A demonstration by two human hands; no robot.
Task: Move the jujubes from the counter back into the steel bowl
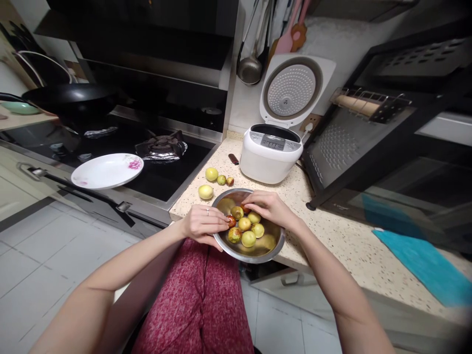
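Observation:
A stainless steel bowl [275, 246] stands at the counter's front edge, with several yellow-green jujubes [248, 239] in it, some patched with brown. My left hand [202, 221] reaches over the bowl's left rim, its fingers closed at a reddish jujube [231, 221]; the thumb lies low by the rim's outside. From the right, my right hand [271, 209] dips into the bowl, with its fingertips pinched on another red-brown jujube [244, 207] that they partly cover. Beyond the bowl lie a few loose jujubes [211, 174] on the speckled counter.
A white rice cooker [269, 157] with its lid raised stands behind the bowl. To the left, a flowered plate [103, 172] overhangs the stove's front edge, and a black wok [70, 98] sits farther back. A teal cloth [420, 265] and a dark rack [350, 147] are on the right.

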